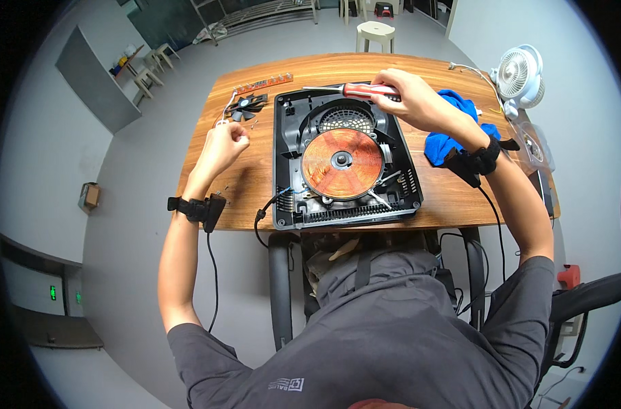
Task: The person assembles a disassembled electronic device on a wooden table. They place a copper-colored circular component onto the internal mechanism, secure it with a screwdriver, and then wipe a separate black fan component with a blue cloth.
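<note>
My right hand [419,102] is closed around the red and clear handle of a screwdriver [360,90], held nearly level over the far edge of a black induction cooker base [288,146]. Its metal shaft points left. In the open base lies a round copper coil [324,165], with a round vent grille [346,118] behind it. Left of the base, my left hand [223,144] has its fingers curled together above the table; whatever they pinch, if anything, is hidden. Just beyond that hand lie a small black fan [243,109] and some tiny screws [254,125].
A narrow orange circuit board [263,84] lies at the far left of the wooden table [317,66]. Blue cloth [441,144] is bunched right of the base. A white desk fan [519,73] and a clear plastic box [535,146] stand at the right. A black cord [260,215] leaves the base's front left.
</note>
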